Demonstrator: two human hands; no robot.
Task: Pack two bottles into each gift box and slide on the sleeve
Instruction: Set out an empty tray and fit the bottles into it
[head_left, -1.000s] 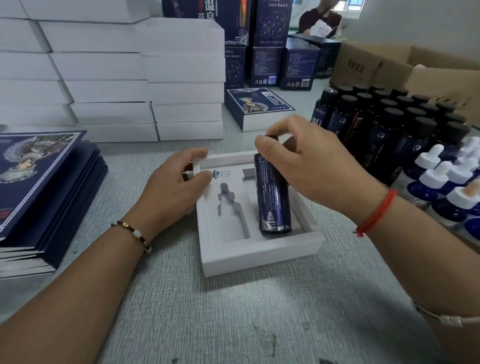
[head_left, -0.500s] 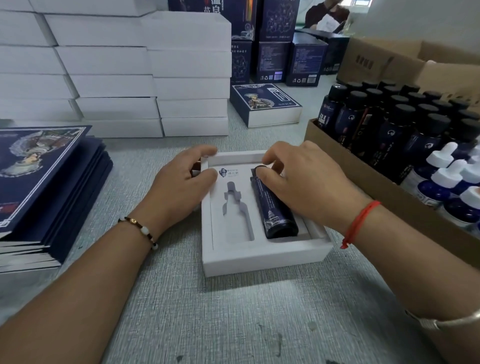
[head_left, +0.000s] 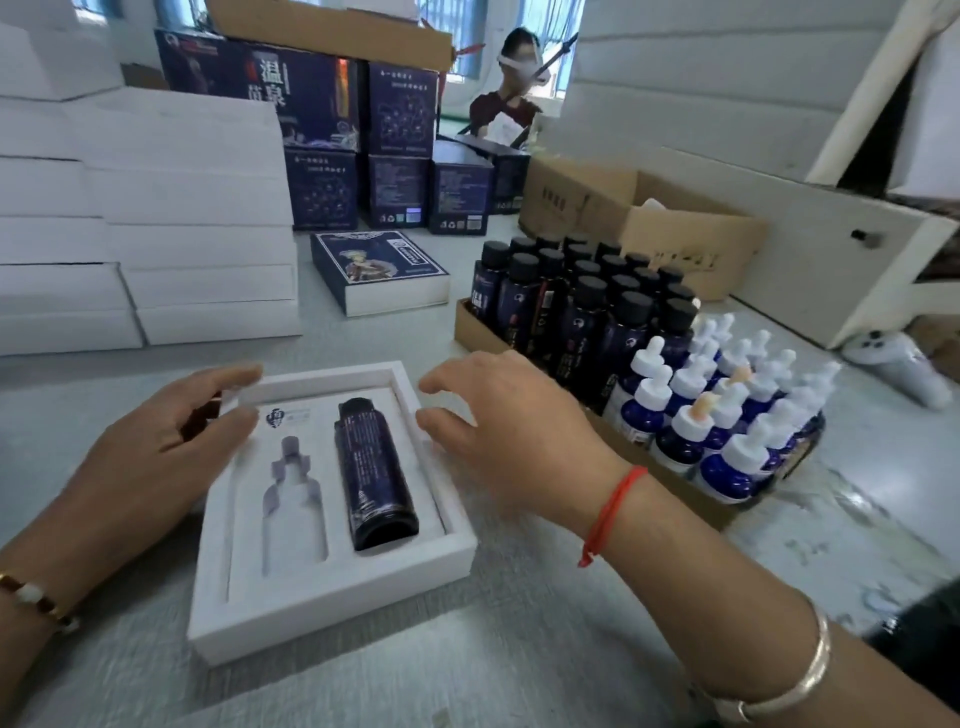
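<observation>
A white gift box (head_left: 332, 597) lies open in front of me with a foam insert. A dark blue black-capped bottle (head_left: 375, 473) lies in its right slot. The dropper-shaped left slot (head_left: 293, 499) holds nothing. My left hand (head_left: 156, 462) grips the box's far left corner, thumb on the insert. My right hand (head_left: 514, 431) hovers just right of the box with fingers loosely spread, holding nothing. At the right, a cardboard tray (head_left: 470, 327) carries dark capped bottles (head_left: 587, 306) and blue dropper bottles (head_left: 727, 415) with white tops.
Stacks of white boxes (head_left: 171, 234) stand at the back left. A sleeved dark blue gift box (head_left: 382, 273) lies behind the open box, with dark blue cartons (head_left: 395, 150) further back. Brown cardboard boxes (head_left: 639, 218) stand at the back right. A person (head_left: 511, 88) sits beyond.
My right hand pressed the dark bottle down into the right slot, let go of it and moved off to the right. The view has swung up and right. My left hand stays on the box.
</observation>
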